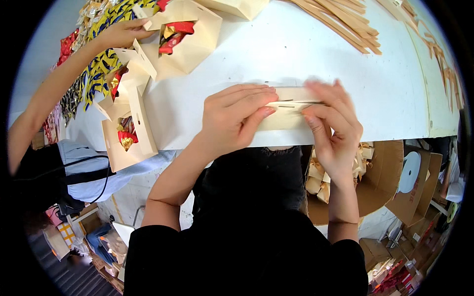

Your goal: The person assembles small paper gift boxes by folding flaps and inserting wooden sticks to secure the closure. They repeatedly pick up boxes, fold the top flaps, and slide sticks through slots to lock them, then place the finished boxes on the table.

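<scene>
A cream cardboard gift box (pixel 280 120) stands at the table's near edge in front of me, its slotted top flaps brought close together. My left hand (pixel 237 111) is closed on the left end of those flaps, thumb on the near side and fingers on the far side. At the other end, my right hand (pixel 335 116) pinches the flaps between thumb and forefinger. Its outer fingers are raised and smeared by motion. What the box contains is hidden.
Left of me, a co-worker's hand (pixel 126 34) touches an open cream box (pixel 202 42) with red and gold wrapped sweets. Nearer stands another filled box (pixel 148 138). Brown ribbon strips (pixel 340 22) lie at the back. A carton (pixel 380 182) of finished boxes sits below, right.
</scene>
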### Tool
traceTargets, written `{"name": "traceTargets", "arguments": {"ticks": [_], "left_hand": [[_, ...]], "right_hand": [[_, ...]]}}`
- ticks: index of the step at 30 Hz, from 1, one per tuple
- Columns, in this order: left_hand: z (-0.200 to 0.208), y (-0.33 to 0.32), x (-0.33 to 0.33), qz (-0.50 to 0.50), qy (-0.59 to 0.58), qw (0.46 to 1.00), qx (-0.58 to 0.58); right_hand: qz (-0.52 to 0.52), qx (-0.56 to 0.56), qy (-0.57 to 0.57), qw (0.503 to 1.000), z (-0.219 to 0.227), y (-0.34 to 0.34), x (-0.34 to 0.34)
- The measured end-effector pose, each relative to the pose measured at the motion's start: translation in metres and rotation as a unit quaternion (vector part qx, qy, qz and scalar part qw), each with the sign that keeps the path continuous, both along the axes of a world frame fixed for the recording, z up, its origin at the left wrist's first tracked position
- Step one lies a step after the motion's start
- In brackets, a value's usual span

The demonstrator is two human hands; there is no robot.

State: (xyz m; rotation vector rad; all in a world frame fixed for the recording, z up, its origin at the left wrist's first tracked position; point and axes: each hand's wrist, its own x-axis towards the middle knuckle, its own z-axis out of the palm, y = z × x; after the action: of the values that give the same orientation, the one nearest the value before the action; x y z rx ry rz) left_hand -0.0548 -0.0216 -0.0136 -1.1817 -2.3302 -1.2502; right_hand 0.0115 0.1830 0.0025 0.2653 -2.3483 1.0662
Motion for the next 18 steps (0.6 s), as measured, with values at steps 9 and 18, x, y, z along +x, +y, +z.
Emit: {"name": "traceTargets", "arguments": {"ticks": [9, 18], "left_hand": [[-0.019, 0.027, 0.008, 0.114, 0.122, 0.985, 0.035], [-0.021, 0.034, 0.007, 0.109, 0.143, 0.983, 0.036]], "right_hand": [[-0.035, -0.500, -0.155, 0.851, -0.011, -0.037, 0.018], [-0.059, -0.582, -0.070, 0.808, -0.023, -0.051, 0.013]]}}
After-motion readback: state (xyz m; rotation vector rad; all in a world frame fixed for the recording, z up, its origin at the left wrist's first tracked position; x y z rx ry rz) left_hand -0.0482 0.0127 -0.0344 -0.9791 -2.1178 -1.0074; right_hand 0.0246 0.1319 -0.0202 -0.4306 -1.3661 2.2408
